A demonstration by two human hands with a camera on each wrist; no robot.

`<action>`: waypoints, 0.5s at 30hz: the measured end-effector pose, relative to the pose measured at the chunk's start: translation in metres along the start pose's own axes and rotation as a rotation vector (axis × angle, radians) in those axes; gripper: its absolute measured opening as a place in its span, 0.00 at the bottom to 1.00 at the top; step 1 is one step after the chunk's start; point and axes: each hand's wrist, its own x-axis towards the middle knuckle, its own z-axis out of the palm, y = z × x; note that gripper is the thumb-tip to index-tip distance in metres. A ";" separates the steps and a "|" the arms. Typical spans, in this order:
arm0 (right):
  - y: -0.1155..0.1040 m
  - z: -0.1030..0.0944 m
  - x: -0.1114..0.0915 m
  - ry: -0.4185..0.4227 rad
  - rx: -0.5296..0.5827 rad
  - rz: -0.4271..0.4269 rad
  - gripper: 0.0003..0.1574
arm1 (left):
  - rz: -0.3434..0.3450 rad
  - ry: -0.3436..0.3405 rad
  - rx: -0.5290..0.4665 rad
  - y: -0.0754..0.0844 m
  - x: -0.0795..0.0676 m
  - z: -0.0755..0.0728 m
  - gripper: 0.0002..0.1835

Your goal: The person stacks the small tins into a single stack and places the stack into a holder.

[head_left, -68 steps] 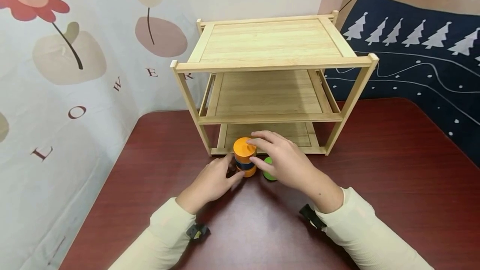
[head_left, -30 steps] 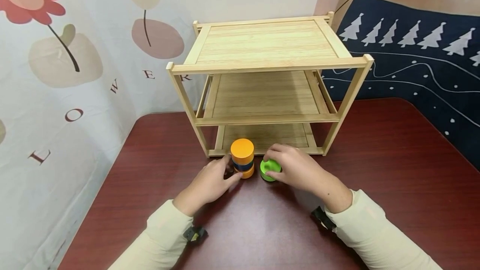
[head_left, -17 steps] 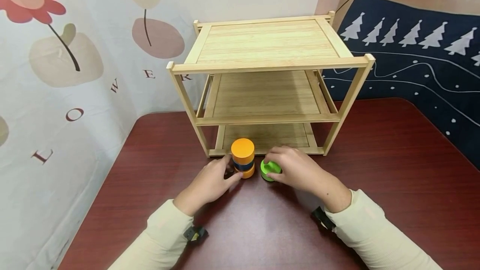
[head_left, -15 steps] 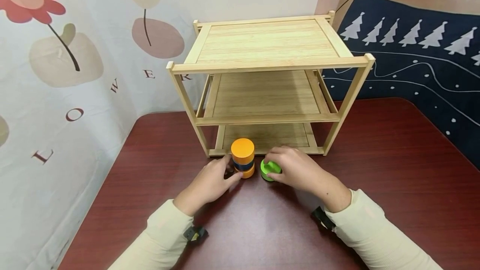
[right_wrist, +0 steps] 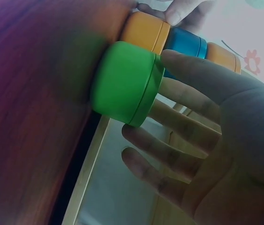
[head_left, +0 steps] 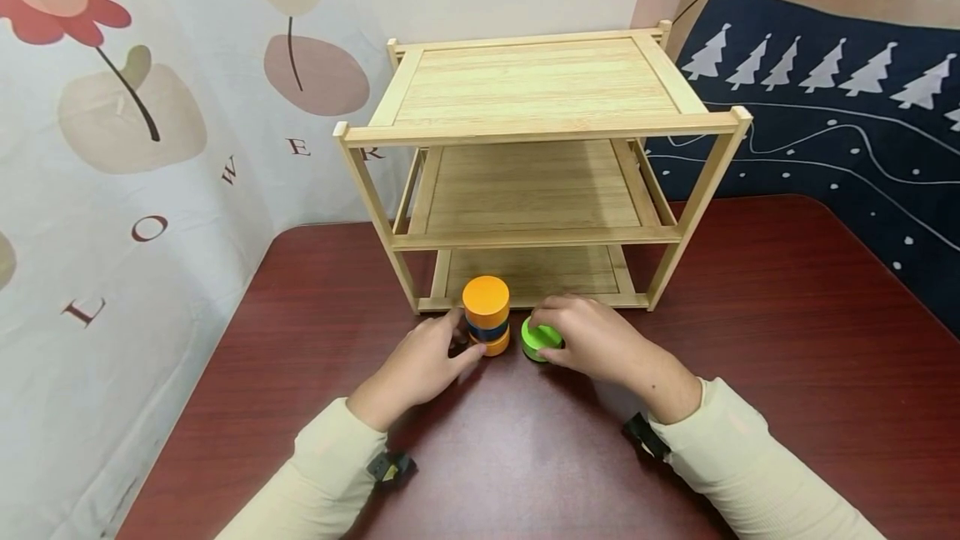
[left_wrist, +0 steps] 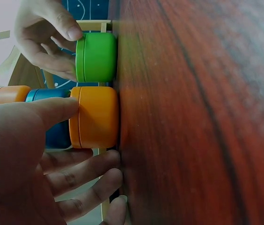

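Note:
Three small round lidded tins stand stacked on the table: a top orange tin, a blue tin in the middle and a bottom orange tin. My left hand holds the bottom one, thumb at its lid edge and fingers round its far side, partly hidden. Just right of the stack sits a green tin, upright on the table. My right hand grips it from the right, the thumb at its lid edge and the fingers round the back.
Right behind the tins stands a three-tier wooden rack, its bottom rail close to them. The dark red table spreads to both sides and in front. Printed cloths hang behind and at the sides.
My right hand has left the top orange tin and moved down and right onto the green tin, now gripping it. Over the last second both hands have stayed almost still.

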 end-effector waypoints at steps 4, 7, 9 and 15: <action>0.000 0.000 0.000 -0.003 0.007 -0.002 0.13 | 0.008 0.004 -0.007 -0.001 0.000 0.000 0.21; 0.000 0.001 0.000 -0.001 0.013 -0.007 0.13 | 0.011 0.004 -0.012 -0.001 0.000 0.001 0.21; 0.001 0.001 0.000 0.000 0.015 -0.008 0.14 | 0.012 0.003 -0.013 -0.001 0.000 0.001 0.21; 0.002 0.002 0.001 0.000 0.021 -0.011 0.14 | 0.014 0.003 -0.011 -0.001 0.000 0.000 0.20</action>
